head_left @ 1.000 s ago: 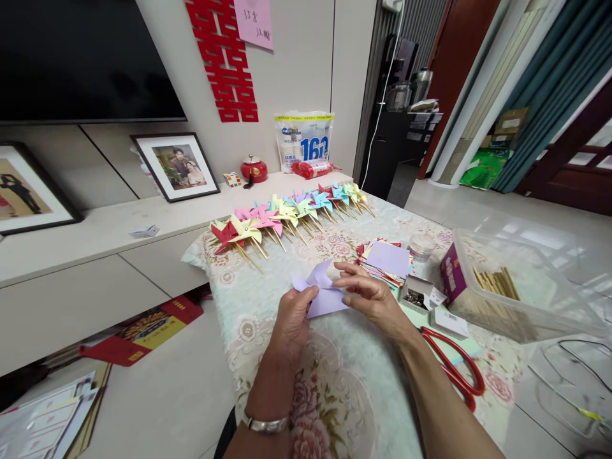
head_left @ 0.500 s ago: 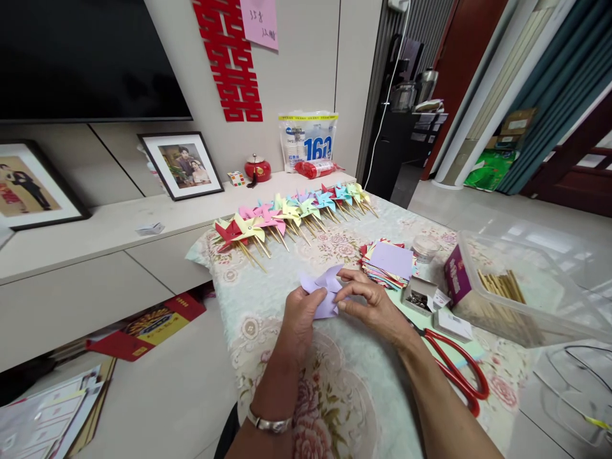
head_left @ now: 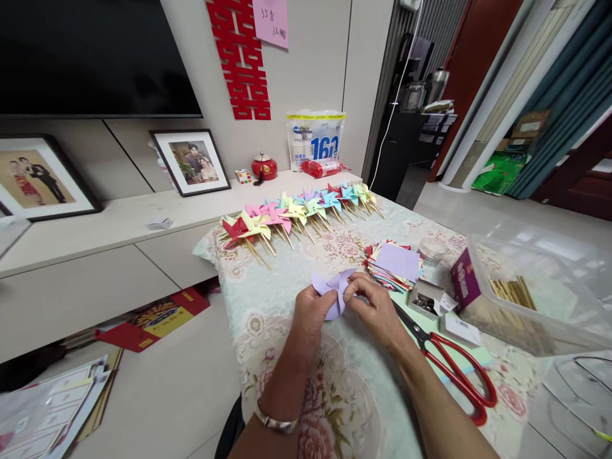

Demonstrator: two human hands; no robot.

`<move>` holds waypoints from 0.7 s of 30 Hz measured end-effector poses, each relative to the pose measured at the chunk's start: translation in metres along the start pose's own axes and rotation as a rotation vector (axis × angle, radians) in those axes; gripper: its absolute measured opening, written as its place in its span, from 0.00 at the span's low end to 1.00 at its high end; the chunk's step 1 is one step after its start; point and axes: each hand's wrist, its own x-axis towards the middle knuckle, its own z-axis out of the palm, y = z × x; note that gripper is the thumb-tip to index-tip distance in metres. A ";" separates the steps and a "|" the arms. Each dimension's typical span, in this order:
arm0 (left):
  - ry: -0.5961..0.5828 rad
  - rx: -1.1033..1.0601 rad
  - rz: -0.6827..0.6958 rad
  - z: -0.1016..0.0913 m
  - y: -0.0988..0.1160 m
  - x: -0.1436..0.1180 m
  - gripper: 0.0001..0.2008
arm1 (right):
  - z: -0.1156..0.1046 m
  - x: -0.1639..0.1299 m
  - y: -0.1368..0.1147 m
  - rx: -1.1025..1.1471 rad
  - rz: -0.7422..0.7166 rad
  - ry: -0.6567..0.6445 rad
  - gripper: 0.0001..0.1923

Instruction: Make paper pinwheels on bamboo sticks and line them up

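Note:
A purple paper pinwheel [head_left: 336, 284], partly folded, is held between my two hands above the flowered tablecloth. My left hand [head_left: 313, 310] grips its left side, thumb pressed on the paper near the centre. On the right side, my right hand [head_left: 371, 302] pinches a blade with thumb and fingers. Beyond the hands lies a row of finished pinwheels [head_left: 296, 213] on sticks, in several colours. To the right of my right hand sits a stack of coloured paper squares [head_left: 396, 261], a purple one on top. Scissors with red handles [head_left: 454, 370] lie beside my right forearm.
An open small box of metal fasteners [head_left: 425, 299] and a white box [head_left: 459, 328] stand right of the scissors' blades. A clear plastic bin [head_left: 502, 325] with sticks [head_left: 514, 293] is at the right. A round clear container [head_left: 433, 250] sits behind the stack.
My right hand's fingers have closed in on the paper, and a blade is now curled toward the centre. The whole view has shifted slightly, with the scene sliding right.

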 end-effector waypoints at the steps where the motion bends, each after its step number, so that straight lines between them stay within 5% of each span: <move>1: 0.002 -0.001 0.001 0.001 0.000 0.000 0.15 | 0.001 0.000 0.002 0.000 0.022 0.022 0.05; 21: 0.036 0.026 -0.009 0.004 0.004 -0.003 0.15 | 0.007 0.000 0.010 -0.190 0.065 0.089 0.05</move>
